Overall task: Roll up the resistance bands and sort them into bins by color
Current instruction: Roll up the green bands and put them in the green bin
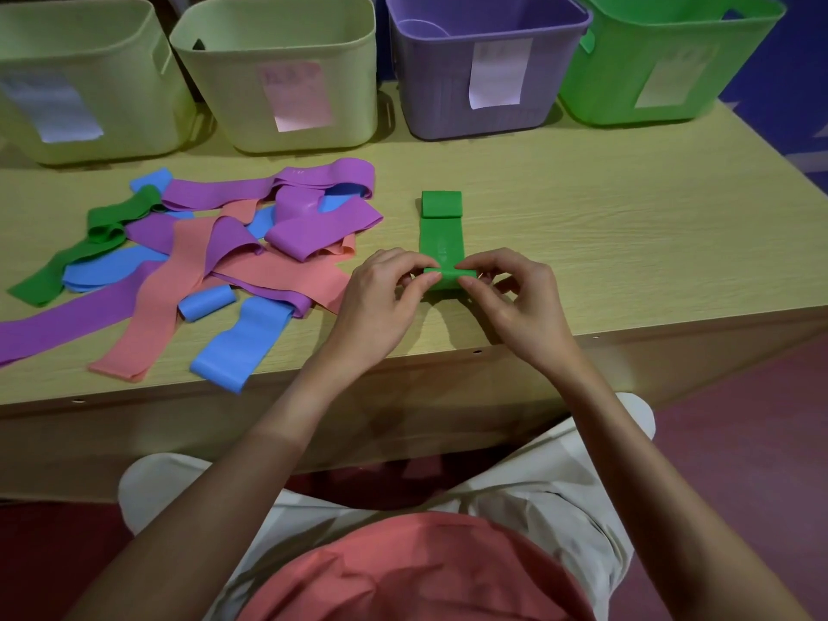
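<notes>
Both bare forearms reach forward from the lower corners and converge over the near part of the table. The left hand (385, 289) and the right hand (511, 293) sit close together, knuckles up, wrists slightly raised. Each hand's thumb and curled fingertips pinch one end of the rolled near edge of a flat bright green rubber resistance band (441, 248).

The table (582, 226) is pale wood-grain laminate, pretty matt. Bands all look like smooth, matt rubbery latex, e.g. the green band (441, 244) and the pile of loose bands (215, 257). The purple bin (484, 73) is ribbed plastic, with a paper label (496, 73) on front.
</notes>
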Demonstrator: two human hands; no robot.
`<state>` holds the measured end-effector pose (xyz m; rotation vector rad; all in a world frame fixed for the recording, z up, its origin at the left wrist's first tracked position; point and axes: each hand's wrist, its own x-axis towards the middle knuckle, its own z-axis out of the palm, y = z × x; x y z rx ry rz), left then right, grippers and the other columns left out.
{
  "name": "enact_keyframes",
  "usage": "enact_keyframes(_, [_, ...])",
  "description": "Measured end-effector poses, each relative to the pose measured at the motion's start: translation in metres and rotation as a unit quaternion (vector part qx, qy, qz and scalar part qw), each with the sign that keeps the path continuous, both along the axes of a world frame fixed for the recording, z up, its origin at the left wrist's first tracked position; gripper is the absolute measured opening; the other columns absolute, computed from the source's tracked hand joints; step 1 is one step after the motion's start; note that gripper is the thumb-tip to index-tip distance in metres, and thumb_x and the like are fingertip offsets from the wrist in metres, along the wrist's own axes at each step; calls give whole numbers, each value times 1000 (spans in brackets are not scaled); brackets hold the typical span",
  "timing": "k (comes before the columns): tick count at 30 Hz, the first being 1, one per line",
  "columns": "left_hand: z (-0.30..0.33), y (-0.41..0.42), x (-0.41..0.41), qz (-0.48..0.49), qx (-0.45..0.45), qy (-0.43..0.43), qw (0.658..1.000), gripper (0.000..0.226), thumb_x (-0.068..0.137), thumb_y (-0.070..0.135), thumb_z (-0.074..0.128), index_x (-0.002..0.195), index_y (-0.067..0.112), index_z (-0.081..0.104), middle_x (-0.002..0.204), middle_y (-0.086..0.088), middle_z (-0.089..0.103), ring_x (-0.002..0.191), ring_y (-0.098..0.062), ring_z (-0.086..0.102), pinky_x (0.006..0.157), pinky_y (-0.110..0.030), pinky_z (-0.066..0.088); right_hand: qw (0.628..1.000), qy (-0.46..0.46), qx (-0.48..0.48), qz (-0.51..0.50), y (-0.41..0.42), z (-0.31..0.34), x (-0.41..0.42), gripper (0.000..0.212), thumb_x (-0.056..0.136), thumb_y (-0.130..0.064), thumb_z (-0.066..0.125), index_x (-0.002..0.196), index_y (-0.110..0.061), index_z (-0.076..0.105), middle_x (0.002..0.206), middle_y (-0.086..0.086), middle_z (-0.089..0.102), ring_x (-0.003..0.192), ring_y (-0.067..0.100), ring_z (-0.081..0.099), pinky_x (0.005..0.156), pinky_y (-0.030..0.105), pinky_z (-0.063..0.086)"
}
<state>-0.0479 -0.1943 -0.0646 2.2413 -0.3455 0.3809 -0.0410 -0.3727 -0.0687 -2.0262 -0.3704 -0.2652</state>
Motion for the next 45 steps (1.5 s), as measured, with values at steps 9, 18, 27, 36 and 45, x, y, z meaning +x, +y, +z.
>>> enact_keyframes(9, [3,0,-2,-15,23,-16,999,17,91,15,64,107,11,68,97,2,61,79,-6,52,68,-11,43,1000,16,-6,8,-2,-4,2,17,91,-20,62,100,-9,71,91,4,69,82,15,61,67,25,46])
enact_keyframes(18, [6,-3,1,2,-1,-5,1000,19,95,18,58,108,11,69,98,1,64,86,-11,57,70,-17,46,1000,-4,23,7,-1,1,4,18,86,-18,66,102,-10,69,89,-5,64,77,7,56,66,16,43])
enact_keyframes(27, [28,-3,17,-1,-28,-37,999,18,95,15,56,106,7,68,100,-3,66,91,-14,59,75,-22,48,999,-12,42,1,1,25,17,18,86,-22,65,100,-12,70,90,-2,67,78,3,56,63,19,45])
enact_keyframes(36, [78,-7,50,-3,-79,-90,993,17,92,18,59,100,8,70,94,-1,68,82,-12,61,74,-22,48,993,-32,110,8,5,69,52,10,89,-20,63,84,-28,67,78,-11,66,71,3,56,62,32,45])
enact_keyframes(45, [116,-9,80,34,-91,-150,984,13,93,13,57,92,8,69,87,-1,66,81,-12,59,70,-22,46,984,-72,157,42,11,109,86,8,87,-18,66,95,-19,68,75,-9,64,68,2,56,60,34,46])
